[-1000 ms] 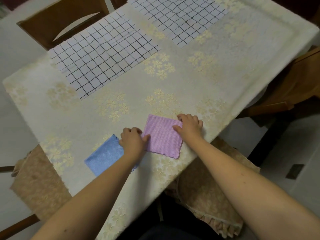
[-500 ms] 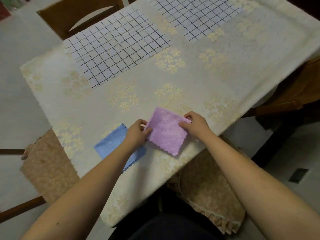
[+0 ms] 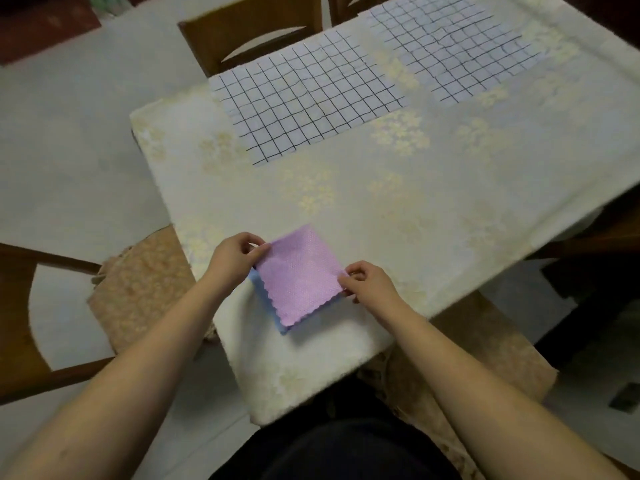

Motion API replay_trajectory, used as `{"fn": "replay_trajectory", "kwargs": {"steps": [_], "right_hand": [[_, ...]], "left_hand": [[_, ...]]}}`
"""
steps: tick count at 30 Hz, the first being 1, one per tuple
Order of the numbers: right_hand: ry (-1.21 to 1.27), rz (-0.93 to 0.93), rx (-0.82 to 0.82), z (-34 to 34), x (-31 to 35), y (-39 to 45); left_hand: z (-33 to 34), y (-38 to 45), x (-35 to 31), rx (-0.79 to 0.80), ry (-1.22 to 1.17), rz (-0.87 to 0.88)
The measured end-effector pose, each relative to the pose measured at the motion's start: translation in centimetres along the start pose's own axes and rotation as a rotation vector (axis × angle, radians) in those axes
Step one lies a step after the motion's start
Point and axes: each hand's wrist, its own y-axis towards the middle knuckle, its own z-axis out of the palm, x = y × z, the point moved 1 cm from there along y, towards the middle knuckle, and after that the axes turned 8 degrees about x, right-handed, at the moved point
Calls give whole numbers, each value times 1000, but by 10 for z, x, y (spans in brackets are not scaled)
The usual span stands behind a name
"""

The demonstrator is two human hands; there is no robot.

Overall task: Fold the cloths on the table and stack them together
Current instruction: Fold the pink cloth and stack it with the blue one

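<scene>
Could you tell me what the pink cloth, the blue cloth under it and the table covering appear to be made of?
The pink cloth looks like thin woven or microfibre fabric: matte, finely dotted texture, scalloped edge. The blue cloth seems the same kind, with a matching wavy edge; little of it shows. The tablecloth looks like soft cream fabric with a faint sheen and pale floral pattern.

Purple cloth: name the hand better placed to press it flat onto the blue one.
Right hand, probably: it pinches the purple cloth beside the exposed blue cloth edge; left hand pinches the far corner.
</scene>
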Motion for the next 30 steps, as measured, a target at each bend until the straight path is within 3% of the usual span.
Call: {"fn": "replay_trajectory", "kwargs": {"steps": [3,7,10,19,25,30], "right_hand": [[-70,21,-23,18,1,9],[-362,110,-107,21,-8,19],[-493,168,-152,20,-11,20],[-499,149,-158,35,-14,33],[-548,233,-204,44,-13,38],[-410,147,-210,50,-7,29]], "left_hand": [[-10,3,18,6,70,-19],[-7,8,40,109,217,-75],[-2,12,48,99,267,-73],[8,17,57,160,353,-110],[3,14,50,206,181,-43],[-4,7,54,213,-57,-81]]}}
